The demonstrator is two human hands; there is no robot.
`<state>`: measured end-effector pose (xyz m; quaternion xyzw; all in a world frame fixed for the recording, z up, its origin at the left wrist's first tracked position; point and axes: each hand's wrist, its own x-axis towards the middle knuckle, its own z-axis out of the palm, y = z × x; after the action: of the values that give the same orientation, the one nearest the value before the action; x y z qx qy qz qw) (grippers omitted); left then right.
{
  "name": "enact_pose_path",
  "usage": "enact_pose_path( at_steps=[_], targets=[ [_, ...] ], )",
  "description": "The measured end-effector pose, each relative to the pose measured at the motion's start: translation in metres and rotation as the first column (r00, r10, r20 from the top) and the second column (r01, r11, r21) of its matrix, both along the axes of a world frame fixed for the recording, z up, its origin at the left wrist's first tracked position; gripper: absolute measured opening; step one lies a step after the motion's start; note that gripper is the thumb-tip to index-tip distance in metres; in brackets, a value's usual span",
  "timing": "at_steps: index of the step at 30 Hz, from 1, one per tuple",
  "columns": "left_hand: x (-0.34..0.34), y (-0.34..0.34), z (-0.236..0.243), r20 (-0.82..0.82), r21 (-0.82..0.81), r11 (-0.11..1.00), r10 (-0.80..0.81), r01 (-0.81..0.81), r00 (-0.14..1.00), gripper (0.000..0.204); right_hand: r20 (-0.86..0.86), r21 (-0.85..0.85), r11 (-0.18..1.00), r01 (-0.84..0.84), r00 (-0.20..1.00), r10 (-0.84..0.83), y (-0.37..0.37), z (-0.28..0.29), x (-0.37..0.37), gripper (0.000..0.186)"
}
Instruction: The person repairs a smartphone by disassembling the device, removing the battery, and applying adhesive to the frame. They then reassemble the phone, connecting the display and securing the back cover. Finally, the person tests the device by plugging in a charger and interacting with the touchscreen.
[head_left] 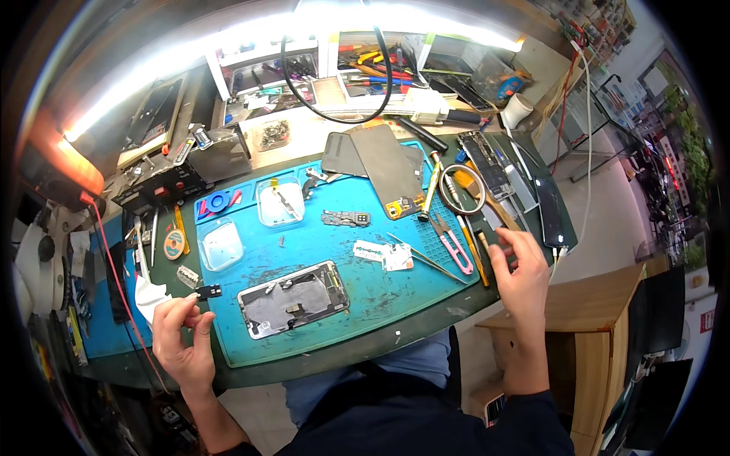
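Observation:
My left hand is closed, thumb and fingers pinching a small black phone part at the mat's left edge. A white tissue lies just behind its fingers. To the right of that hand an opened phone housing lies on the blue mat, its inside facing up. My right hand hovers past the mat's right side with thumb and forefinger apart and nothing visible between them. Close to its fingertips are a short tan-ended tool and a thin yellow stick. Pink-handled pliers lie farther left.
Tweezers, blade packets and a metal phone bracket lie on the mat. Behind them are clear plastic tubs and a phone screen panel. A cable-connected phone lies far right; a lamp stands left.

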<state>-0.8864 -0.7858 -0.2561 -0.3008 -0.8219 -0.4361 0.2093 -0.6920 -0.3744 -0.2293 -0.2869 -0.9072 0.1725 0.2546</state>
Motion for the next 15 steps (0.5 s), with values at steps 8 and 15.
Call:
enact_pose_path(
  at_steps=[8, 15],
  targets=[
    [0.003, -0.013, -0.003, 0.056, 0.022, 1.000, 0.021, -0.022, 0.998, 0.024, -0.028, -0.075, 0.997, -0.009, 1.000, 0.007, 0.006, -0.021, 0.009, 0.024],
    [0.002, -0.015, -0.007, -0.083, 0.034, 0.999, 0.003, 0.000, 0.997, 0.058, -0.277, -0.024, 0.999, 0.022, 0.960, -0.028, 0.011, -0.038, -0.003, 0.014]
  ],
)
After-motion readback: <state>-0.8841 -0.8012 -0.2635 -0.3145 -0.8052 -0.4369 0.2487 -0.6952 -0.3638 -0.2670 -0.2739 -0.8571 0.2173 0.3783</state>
